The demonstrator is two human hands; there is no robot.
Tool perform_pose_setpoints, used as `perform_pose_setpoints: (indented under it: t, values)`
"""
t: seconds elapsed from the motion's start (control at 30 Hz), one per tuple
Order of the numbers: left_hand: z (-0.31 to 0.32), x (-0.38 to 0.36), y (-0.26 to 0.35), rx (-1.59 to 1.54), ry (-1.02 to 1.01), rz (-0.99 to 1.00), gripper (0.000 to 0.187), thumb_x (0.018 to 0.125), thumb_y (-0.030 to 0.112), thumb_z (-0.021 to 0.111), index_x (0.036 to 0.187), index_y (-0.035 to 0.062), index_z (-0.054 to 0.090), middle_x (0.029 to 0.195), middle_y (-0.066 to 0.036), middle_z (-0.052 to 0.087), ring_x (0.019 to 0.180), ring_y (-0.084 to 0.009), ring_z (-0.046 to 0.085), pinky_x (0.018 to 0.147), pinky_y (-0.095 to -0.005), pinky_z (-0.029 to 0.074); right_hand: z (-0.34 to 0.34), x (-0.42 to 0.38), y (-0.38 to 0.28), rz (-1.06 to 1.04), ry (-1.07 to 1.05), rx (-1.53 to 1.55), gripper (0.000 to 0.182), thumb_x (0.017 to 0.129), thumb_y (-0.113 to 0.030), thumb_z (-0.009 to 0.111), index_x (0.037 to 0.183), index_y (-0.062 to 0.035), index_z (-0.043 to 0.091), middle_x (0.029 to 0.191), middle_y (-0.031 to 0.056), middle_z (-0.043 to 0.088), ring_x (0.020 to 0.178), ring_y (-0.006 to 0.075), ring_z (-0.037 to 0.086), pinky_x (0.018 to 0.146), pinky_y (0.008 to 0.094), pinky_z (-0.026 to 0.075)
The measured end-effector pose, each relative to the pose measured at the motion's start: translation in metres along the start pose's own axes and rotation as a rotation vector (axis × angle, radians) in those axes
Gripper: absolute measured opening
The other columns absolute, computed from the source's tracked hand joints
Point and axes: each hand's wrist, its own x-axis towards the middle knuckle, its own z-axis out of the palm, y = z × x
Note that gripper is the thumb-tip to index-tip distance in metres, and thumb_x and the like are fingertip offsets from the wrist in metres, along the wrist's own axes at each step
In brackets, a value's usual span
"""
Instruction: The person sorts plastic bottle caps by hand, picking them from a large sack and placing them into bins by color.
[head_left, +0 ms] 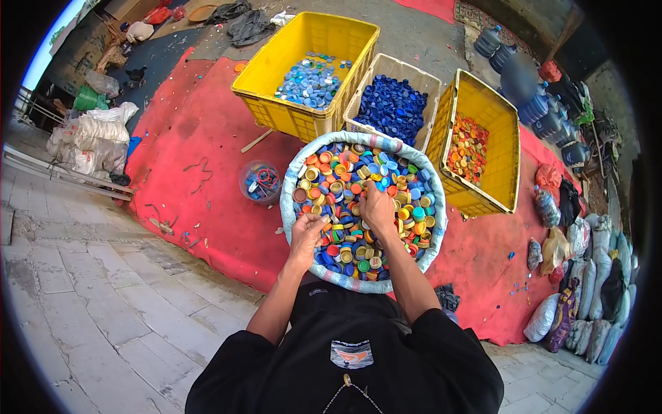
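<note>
Close to my body is a round basket (296, 172) with a pale cloth-wrapped rim, full of mixed coloured bottle caps (355, 252). Over its left part, my left hand (307, 236) has its fingers pinched together; what they hold, if anything, is too small to name. My right hand (376, 209) reaches among the caps near the middle, its fingers bent and closed, with the fingertips partly hidden. Beyond the basket stand a yellow crate (276, 114) with light blue caps, a white crate (432, 86) with dark blue caps, and a yellow crate (500, 148) with orange caps.
A small clear tub (260, 181) with caps and red rings sits left of the basket on the red mat (207, 228). Large water bottles (538, 107) stand at the upper right. Filled sacks (543, 317) line the right side. White bags (89, 141) lie at the left.
</note>
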Motion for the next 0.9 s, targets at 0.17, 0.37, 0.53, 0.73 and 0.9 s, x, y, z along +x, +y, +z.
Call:
perform_pose_setpoints:
  t: [0.17, 0.37, 0.53, 0.73, 0.9]
  values:
    - [0.021, 0.04, -0.006, 0.683, 0.022, 0.478, 0.028, 0.08, 0.014, 0.074, 0.098, -0.0001, 0.058, 0.072, -0.006, 0.062, 0.064, -0.016, 0.058, 0.058, -0.0279, 0.046, -0.021, -0.016, -0.001, 0.251, -0.006, 0.595, 0.03, 0.082, -0.012, 0.062, 0.11, -0.0004, 0.059, 0.075, 0.0083, 0.066, 0.063, 0.0176, 0.06, 0.062, 0.0337, 0.048]
    - [0.059, 0.068, 0.005, 1.195, -0.028, 0.695, 0.042, 0.074, 0.017, 0.078, 0.108, 0.0004, 0.058, 0.105, -0.017, 0.058, 0.098, -0.0341, 0.06, 0.08, -0.0429, 0.05, -0.047, -0.064, 0.009, 0.678, -0.046, 1.786, 0.032, 0.078, -0.019, 0.056, 0.106, -0.0041, 0.059, 0.085, 0.0024, 0.057, 0.073, 0.0145, 0.051, 0.071, 0.0318, 0.044]
    - [0.066, 0.086, -0.007, 1.363, -0.084, 0.739, 0.044, 0.079, 0.024, 0.074, 0.11, 0.0002, 0.054, 0.105, -0.019, 0.055, 0.091, -0.0373, 0.062, 0.072, -0.0449, 0.052, -0.049, -0.1, 0.021, 0.792, -0.045, 2.1, 0.022, 0.083, -0.026, 0.055, 0.093, -0.006, 0.059, 0.078, 0.0052, 0.052, 0.074, 0.0202, 0.052, 0.072, 0.0351, 0.044]
    - [0.069, 0.098, -0.018, 1.407, -0.064, 0.697, 0.04, 0.08, 0.025, 0.073, 0.107, 0.0004, 0.056, 0.102, -0.02, 0.058, 0.088, -0.0382, 0.063, 0.071, -0.0458, 0.052, -0.053, -0.124, 0.022, 0.84, -0.028, 2.056, 0.02, 0.089, -0.029, 0.056, 0.083, -0.0099, 0.054, 0.076, 0.0042, 0.049, 0.072, 0.0201, 0.052, 0.069, 0.034, 0.044]
    - [0.068, 0.099, -0.02, 1.297, -0.056, 0.722, 0.037, 0.079, 0.022, 0.073, 0.107, 0.0005, 0.06, 0.098, -0.019, 0.062, 0.088, -0.0371, 0.063, 0.073, -0.0456, 0.051, -0.051, -0.123, 0.03, 0.795, -0.126, 2.086, 0.023, 0.088, -0.03, 0.057, 0.085, -0.0078, 0.055, 0.075, 0.0022, 0.05, 0.067, 0.0145, 0.049, 0.057, 0.0268, 0.038]
